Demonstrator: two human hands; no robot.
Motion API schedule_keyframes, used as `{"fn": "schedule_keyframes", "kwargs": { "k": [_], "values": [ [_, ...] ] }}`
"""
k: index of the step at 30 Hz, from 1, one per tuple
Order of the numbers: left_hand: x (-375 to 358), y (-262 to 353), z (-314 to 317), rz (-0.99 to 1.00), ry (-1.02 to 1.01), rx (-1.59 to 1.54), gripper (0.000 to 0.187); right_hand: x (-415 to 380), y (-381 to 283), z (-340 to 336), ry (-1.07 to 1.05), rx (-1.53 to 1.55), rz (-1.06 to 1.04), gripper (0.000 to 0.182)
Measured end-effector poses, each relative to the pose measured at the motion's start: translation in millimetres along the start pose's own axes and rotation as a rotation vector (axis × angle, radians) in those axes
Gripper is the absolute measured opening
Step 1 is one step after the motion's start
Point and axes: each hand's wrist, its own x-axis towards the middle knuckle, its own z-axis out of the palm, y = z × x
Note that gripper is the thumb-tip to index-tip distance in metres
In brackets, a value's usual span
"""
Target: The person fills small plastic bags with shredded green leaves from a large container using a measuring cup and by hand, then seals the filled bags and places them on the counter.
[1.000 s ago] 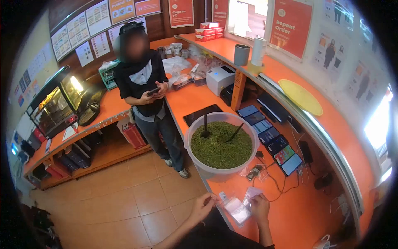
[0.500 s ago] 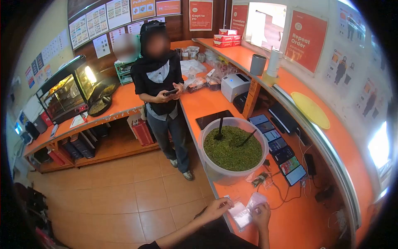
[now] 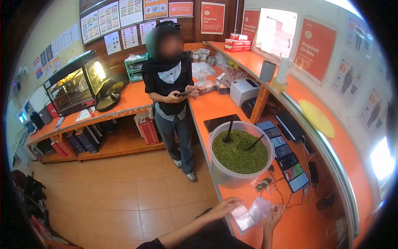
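Observation:
Clear plastic bags (image 3: 248,219) lie in a flat pile at the edge of the orange counter. My left hand (image 3: 227,206) rests at the left side of the pile, its fingers bent over the bags; what they hold is too small to tell. On the right, my right hand (image 3: 273,216) pinches the edge of a thin clear bag (image 3: 260,208), which is partly spread out. Beyond the hands stands a big translucent tub (image 3: 226,175) of chopped green leaves (image 3: 240,155), with two black handles sticking up from it.
A small packet (image 3: 263,184) and cables lie right of the tub. Several phones (image 3: 285,154) line the counter. A black tablet (image 3: 222,122) and a white printer (image 3: 243,92) are behind. A person (image 3: 169,91) holding a phone stands left of the counter.
The view has shifted, so the scene sits further right and lower. My right hand has moved outward from my left hand, with the thin bag spread between them.

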Motion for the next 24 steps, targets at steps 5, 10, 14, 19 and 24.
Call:
{"fn": "schedule_keyframes", "kwargs": {
  "k": [5, 10, 14, 19, 24],
  "values": [
    [9.4, 17.7, 14.2, 0.023, -0.095, -0.126, 0.038, -9.4, -74.8, 21.9, -0.330, -0.077, -0.407, 0.011],
    [-1.2, 14.3, 0.6, 0.090, 0.128, -0.086, 0.025, -12.6, -89.6, 43.0, -0.415, 0.012, -0.449, 0.016],
    [-14.8, 8.2, -15.0, 0.252, 0.223, 0.308, 0.017, -16.2, -106.7, 44.2, -0.541, 0.255, 0.001, 0.014],
    [-19.2, 29.0, -22.3, 0.566, 0.256, 0.816, 0.011, -14.1, -76.5, 41.3, -0.895, 0.255, -0.040, 0.012],
    [-26.9, 61.3, 1.5, 0.594, 0.459, 0.907, 0.015, -15.1, -81.4, 48.8, -0.904, 0.244, -0.092, 0.010]
  ]
}}
